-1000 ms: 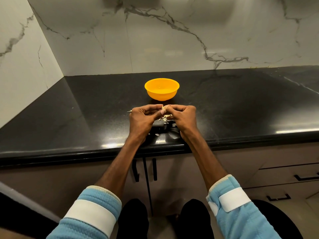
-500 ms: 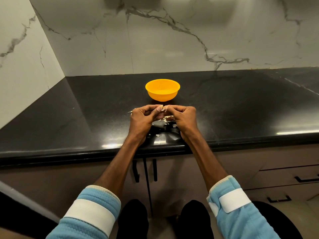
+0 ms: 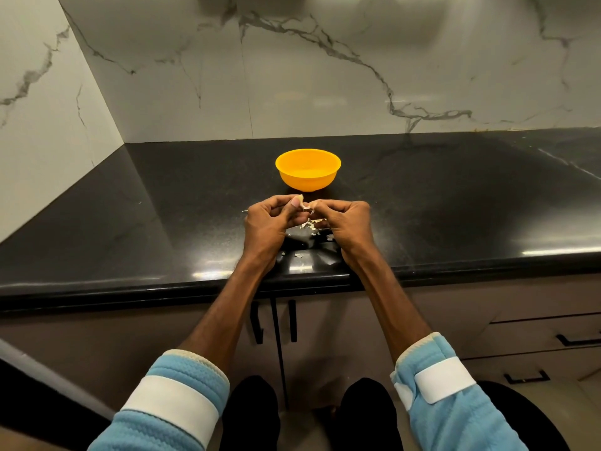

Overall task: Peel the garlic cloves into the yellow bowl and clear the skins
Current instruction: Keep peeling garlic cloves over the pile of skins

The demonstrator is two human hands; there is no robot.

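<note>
Head view: mid-frame, the left hand pinched the garlic clove and the right hand pinched its skin. They had drawn slightly apart, so peeling seemed underway.

both hands, left hand and right hand, pinch a garlic clove; yellow bowl at 12 o'clock, skins beneath.

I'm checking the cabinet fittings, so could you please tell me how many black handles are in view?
4: two upright handles side by side at centre, and two level handles on the drawers at right. More may lie outside the picture.
</note>
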